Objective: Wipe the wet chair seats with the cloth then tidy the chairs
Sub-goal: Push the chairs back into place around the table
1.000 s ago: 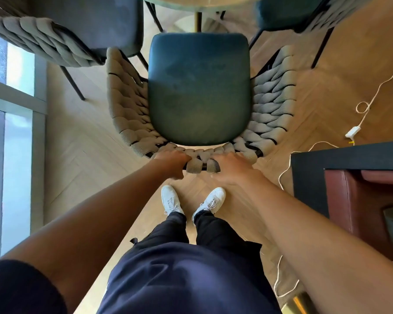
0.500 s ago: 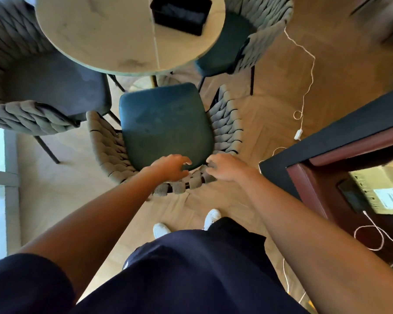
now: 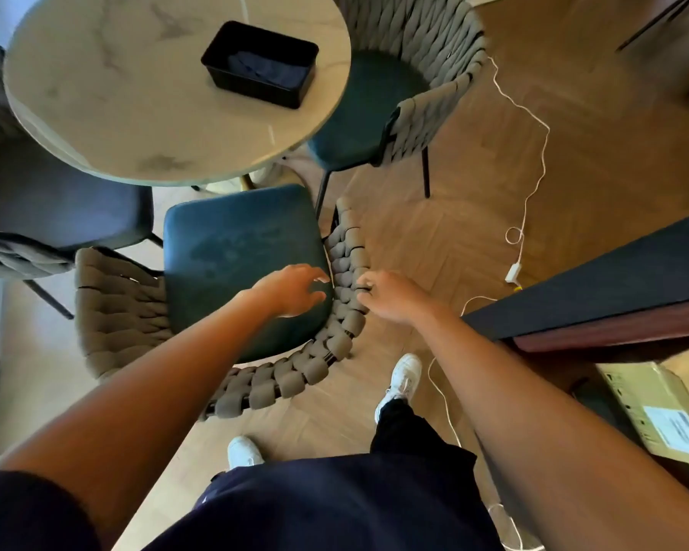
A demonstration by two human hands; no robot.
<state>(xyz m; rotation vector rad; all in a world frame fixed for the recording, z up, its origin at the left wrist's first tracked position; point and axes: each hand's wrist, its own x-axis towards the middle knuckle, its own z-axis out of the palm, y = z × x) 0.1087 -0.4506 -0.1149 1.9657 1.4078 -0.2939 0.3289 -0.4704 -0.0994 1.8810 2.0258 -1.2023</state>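
The near chair has a teal seat (image 3: 231, 264) with faint damp marks and a woven grey backrest (image 3: 347, 272); its front edge sits under the round table (image 3: 108, 113). My left hand (image 3: 295, 290) hovers over the seat's right side, fingers spread, holding nothing. On the outer side of the backrest, my right hand (image 3: 386, 294) has its fingers curled onto the weave. A dark cloth (image 3: 267, 71) lies in a black tray (image 3: 219, 61) on the table. A second chair (image 3: 366, 109) stands at the right of the table, a third (image 3: 56, 200) at the left.
A white cable with a plug (image 3: 514, 272) trails over the wooden floor to the right of the chairs. A dark cabinet (image 3: 613, 280) and a cardboard box (image 3: 661, 407) stand at the right. My feet in white shoes (image 3: 402, 375) are behind the near chair.
The near chair has moved toward the table and turned. My hands shifted from the middle of the backrest to its right side, and my left hand let go of the weave.
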